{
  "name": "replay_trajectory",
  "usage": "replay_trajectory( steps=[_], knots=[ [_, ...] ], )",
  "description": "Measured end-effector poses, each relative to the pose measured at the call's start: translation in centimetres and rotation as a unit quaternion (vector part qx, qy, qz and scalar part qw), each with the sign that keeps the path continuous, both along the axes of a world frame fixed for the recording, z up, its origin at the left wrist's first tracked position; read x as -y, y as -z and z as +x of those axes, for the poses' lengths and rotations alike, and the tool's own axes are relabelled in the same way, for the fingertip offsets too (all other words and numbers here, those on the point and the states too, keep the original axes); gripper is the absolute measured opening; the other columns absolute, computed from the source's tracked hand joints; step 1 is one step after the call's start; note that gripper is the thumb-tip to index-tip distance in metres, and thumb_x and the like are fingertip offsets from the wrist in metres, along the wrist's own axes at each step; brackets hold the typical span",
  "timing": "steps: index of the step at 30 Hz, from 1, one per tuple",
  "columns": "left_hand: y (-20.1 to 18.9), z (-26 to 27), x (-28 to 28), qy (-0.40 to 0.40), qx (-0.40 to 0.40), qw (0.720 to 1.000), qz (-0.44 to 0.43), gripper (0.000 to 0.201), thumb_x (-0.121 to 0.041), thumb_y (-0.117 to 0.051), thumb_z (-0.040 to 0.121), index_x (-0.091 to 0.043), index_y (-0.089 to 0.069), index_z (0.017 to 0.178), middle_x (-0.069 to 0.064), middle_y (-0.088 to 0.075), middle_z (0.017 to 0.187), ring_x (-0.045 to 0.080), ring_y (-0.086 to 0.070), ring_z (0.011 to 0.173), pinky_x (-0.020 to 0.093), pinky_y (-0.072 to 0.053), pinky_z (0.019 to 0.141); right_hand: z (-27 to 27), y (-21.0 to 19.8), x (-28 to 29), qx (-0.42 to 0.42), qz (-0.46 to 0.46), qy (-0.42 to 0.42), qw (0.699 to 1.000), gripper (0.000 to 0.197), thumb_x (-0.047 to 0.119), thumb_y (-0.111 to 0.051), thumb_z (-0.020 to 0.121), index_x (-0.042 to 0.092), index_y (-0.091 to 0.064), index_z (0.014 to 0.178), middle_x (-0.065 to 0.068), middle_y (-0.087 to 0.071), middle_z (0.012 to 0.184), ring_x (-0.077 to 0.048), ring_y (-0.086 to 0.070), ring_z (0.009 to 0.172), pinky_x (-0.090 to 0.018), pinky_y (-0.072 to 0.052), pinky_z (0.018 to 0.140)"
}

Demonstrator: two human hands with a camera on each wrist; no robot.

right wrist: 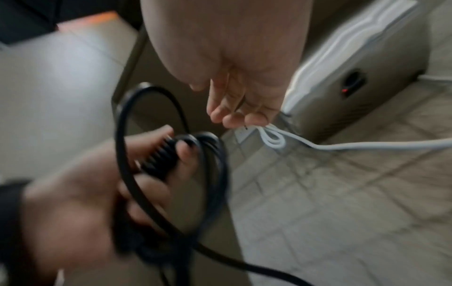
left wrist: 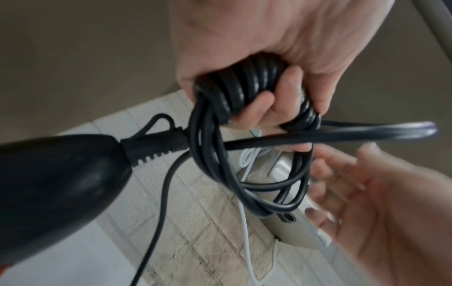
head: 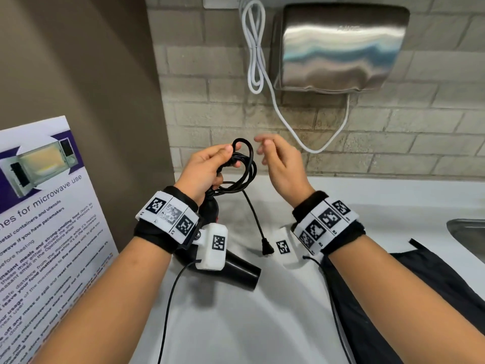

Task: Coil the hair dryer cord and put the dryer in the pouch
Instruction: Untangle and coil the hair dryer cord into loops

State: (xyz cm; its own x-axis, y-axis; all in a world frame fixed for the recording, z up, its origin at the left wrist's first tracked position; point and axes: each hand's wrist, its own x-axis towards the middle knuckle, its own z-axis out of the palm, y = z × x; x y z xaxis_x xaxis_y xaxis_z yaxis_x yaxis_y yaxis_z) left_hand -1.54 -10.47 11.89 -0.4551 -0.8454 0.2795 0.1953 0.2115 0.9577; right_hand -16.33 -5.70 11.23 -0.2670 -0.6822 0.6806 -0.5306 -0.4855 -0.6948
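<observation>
Left hand (head: 207, 166) clamps the coiled cord (head: 242, 166); right hand (head: 282, 164), slack and empty at three o'clock, should gather the dangling plug (head: 267, 249).

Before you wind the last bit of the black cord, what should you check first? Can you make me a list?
1. Coils held tight: ok. The left hand grips the looped cord.
2. Other hand free: ok. The right hand is empty, fingers relaxed.
3. Cord fully wound: not ok. The plug end hangs loose over the counter.
4. Dryer safe: ok. The hair dryer hangs from the left hand's grip.
5. Pouch ready: cannot tell. The black pouch lies by the right arm; its opening is hidden.
</observation>
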Motion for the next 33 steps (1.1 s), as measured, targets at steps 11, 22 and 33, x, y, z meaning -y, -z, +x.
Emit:
replay_trajectory(
  steps=[11,22,33],
  knots=[
    [-0.2,-0.7,-0.1,0.008,-0.022,0.999,0.036,0.017,-0.017,-0.045,0.096,-0.015,-0.06,0.087,0.001,-0.058,0.074,0.0,-0.029,0.033,0.011,-0.02,0.032,1.7,-0.2,0.1,0.041,0.064,-0.09,0.993,0.034,0.0,-0.069,0.076,0.024,-0.047,0.077,0.005,-0.048,0.066,0.002,-0.04,0.053,-0.01,-0.036,0.056],
    [-0.5,0.2,-1.1,0.046,0.038,0.998,0.014,0.012,-0.008,-0.055,0.089,-0.013,-0.057,0.078,-0.011,-0.054,0.046,0.0,-0.034,0.032,0.01,-0.023,0.031,0.5,1.4,1.3,-0.091,0.202,-0.21,0.952,0.051,0.043,-0.057,0.074,-0.001,-0.062,0.1,-0.006,-0.06,0.088,-0.012,-0.056,0.084,-0.027,-0.044,0.081],
    [-1.0,0.6,-1.8,0.049,0.054,0.997,0.01,0.02,0.01,-0.056,0.082,-0.01,-0.056,0.081,-0.009,-0.056,0.045,0.001,-0.045,0.028,0.008,-0.033,0.033,0.1,2.8,1.4,-0.083,0.211,-0.181,0.957,0.018,0.012,-0.056,0.088,-0.005,-0.062,0.092,-0.013,-0.066,0.085,-0.02,-0.063,0.082,-0.039,-0.05,0.085]
  ],
)
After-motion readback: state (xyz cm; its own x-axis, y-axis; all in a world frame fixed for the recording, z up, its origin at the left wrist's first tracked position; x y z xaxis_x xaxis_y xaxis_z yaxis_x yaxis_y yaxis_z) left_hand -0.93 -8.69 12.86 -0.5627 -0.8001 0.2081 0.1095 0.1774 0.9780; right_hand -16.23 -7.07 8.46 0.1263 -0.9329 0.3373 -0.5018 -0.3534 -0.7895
